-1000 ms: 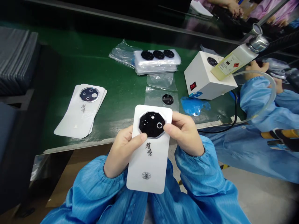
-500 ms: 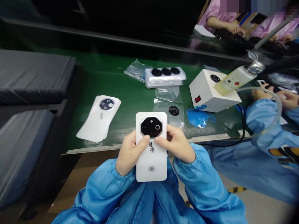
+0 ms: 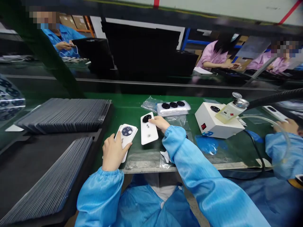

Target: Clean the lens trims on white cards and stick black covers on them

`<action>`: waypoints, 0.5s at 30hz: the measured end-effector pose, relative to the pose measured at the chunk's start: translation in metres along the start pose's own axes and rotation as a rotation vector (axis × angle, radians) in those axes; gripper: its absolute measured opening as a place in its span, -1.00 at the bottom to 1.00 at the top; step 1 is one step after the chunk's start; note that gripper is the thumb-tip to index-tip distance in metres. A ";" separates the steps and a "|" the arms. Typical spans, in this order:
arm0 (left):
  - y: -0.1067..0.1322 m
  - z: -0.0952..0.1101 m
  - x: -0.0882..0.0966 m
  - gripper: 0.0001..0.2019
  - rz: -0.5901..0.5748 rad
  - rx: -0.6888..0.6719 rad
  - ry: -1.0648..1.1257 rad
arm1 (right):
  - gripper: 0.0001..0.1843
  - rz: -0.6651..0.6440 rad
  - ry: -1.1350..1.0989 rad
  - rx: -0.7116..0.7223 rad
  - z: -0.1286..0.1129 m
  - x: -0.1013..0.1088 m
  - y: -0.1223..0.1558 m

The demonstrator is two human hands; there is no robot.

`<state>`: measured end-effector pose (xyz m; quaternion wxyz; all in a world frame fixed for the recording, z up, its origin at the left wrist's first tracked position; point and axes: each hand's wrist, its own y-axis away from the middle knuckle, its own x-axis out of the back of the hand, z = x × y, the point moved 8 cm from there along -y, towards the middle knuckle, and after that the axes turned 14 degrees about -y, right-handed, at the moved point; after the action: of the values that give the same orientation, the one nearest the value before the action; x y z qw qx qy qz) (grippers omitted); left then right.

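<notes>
My left hand (image 3: 113, 154) is closed over a small stack of white phone back covers (image 3: 126, 141), thumb on the right edge and fingers along the left. The top cover carries a dark round camera plate with several lens holes. My right hand (image 3: 161, 123) pinches the upper right edge of another white phone back cover (image 3: 148, 136), which is tilted slightly over the green table. A glossy black camera lens plate (image 3: 147, 118) sits near its top, with dark lettering and a small emblem below. My right sleeve partly hides a clear plastic bag (image 3: 176, 120).
Three black lens discs (image 3: 173, 104) lie on a clear-wrapped pack. A white box (image 3: 219, 126) with a red switch supports a pump bottle (image 3: 230, 111). Blue film (image 3: 207, 144) lies before it. Left stands a rack of thin grey sheets (image 3: 68, 113). A co-worker's hand (image 3: 287, 126) is at right.
The held cover has moved from in front of my body forward onto the table area, now in my right hand only. My left hand has let go of it and taken the stack.
</notes>
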<state>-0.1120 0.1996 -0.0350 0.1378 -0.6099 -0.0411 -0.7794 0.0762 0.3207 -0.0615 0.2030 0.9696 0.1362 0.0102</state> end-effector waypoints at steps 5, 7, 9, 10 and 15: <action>-0.002 -0.004 -0.003 -0.37 0.025 0.030 -0.099 | -0.66 0.114 0.104 0.060 -0.017 0.002 -0.047; -0.003 -0.006 -0.001 -0.36 0.043 0.042 -0.087 | -0.65 0.152 0.141 0.087 -0.024 0.004 -0.057; -0.005 -0.009 0.001 -0.36 0.069 0.052 -0.049 | -0.65 0.188 0.187 0.107 -0.030 0.008 -0.063; -0.005 -0.010 0.003 -0.36 0.085 0.057 -0.021 | -0.65 0.206 0.212 0.116 -0.033 0.010 -0.064; -0.002 -0.015 0.016 -0.28 0.189 0.120 0.218 | -0.64 0.299 0.350 0.177 -0.045 0.018 -0.060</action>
<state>-0.1304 0.1952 -0.0234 0.2503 -0.5135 -0.0148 -0.8206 0.0744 0.3963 -0.0444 0.0868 0.9764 0.0248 0.1961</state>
